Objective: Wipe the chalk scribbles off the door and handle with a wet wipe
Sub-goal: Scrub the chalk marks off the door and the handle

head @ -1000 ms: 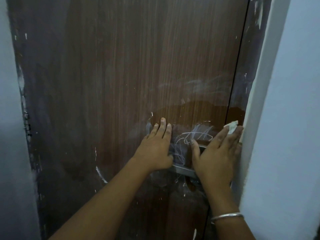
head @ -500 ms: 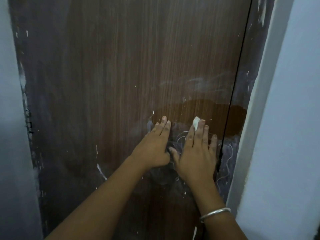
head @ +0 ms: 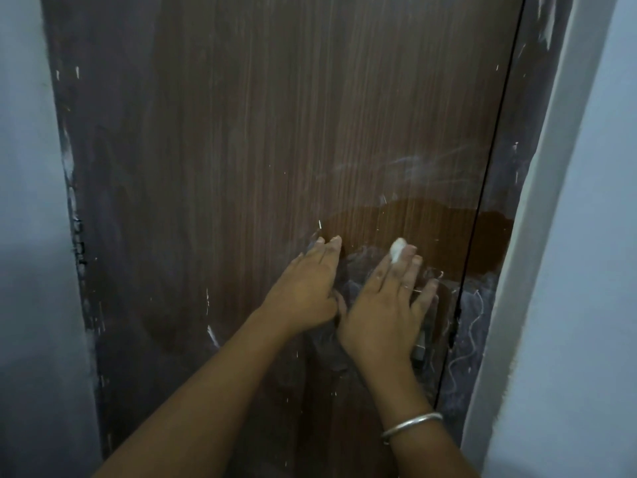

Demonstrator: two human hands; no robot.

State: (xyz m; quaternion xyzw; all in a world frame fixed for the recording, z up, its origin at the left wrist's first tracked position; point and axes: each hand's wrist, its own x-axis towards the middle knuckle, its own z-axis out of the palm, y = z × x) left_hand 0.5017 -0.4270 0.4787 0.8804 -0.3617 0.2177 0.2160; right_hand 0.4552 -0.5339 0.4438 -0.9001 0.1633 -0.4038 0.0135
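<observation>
right fingers flat, pinning the wet wipe just above the covered handle, swept back from the frame side. left hand splayed beside it on the door. scribbles on the frame beside the handle remaining, so likely more passes.

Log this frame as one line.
left hand flat on door | right hand pressing wet wipe | frame scribbles unwiped

Matt wood-grain door, chalk-hazed, glossy where wet; soft white wet wipe; shiny metal bangle.
</observation>
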